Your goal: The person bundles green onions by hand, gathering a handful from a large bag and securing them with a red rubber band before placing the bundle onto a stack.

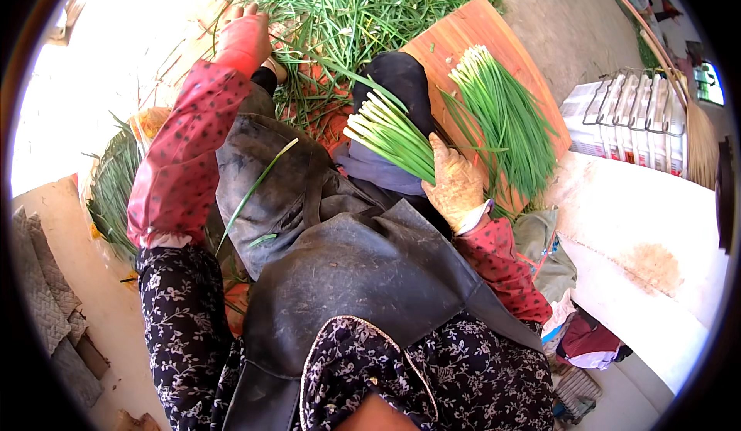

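Observation:
My right hand (pixel 454 182), in a stained, yellowish glove, grips a bunch of garlic chives (pixel 393 136) above my right thigh, the pale cut ends pointing up and left. A larger chive bundle (pixel 503 118) lies on the wooden board (pixel 492 20), just beyond that hand. My left hand (pixel 243 26) reaches forward beside a heap of loose green leaves (pixel 370 8); its fingers are partly hidden and I cannot tell whether they hold anything. One single chive stem (pixel 257 188) rests across the dark apron (pixel 359 263) on my lap.
To the left stands a plastic bag of chives (pixel 113 182). Flattened grey padding (pixel 49 275) lies on the floor. At right are a white basket (pixel 631 121) with wire handles, a straw broom (pixel 701 141) and a white ledge (pixel 637 217). Cloths (pixel 590 338) sit below the ledge.

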A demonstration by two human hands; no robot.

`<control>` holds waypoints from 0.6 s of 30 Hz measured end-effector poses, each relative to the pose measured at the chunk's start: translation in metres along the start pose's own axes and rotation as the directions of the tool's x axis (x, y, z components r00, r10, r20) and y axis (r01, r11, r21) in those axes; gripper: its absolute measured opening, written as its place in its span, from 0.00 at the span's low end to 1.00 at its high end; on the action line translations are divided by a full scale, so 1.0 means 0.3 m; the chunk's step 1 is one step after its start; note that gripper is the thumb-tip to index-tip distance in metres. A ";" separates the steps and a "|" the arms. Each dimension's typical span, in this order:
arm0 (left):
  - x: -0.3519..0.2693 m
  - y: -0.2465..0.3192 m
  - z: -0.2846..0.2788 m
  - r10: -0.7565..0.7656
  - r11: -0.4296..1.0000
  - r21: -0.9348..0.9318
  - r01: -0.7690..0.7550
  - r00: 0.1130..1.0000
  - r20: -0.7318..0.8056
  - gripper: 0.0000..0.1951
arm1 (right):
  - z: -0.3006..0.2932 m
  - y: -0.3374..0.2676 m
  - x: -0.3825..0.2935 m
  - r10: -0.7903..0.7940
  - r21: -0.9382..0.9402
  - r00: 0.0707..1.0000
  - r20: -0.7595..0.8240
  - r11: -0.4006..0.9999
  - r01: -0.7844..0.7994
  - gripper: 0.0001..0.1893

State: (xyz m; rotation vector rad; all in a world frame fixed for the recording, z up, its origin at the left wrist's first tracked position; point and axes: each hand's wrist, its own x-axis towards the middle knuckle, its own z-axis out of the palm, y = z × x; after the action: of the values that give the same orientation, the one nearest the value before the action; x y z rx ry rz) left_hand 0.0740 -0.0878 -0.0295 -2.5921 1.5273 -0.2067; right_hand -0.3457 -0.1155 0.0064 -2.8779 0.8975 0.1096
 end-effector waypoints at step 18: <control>-0.174 0.368 -0.077 0.585 0.528 -0.549 -0.648 0.746 -0.319 0.20 | 0.003 0.008 0.013 -0.030 -0.047 0.999 -0.026 0.998 0.029 0.45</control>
State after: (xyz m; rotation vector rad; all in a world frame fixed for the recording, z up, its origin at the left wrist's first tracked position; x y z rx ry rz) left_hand -0.0500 -0.0961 -0.0292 -2.1798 2.8555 0.3349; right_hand -0.3439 -0.1194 0.0050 -2.9410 0.8678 0.0899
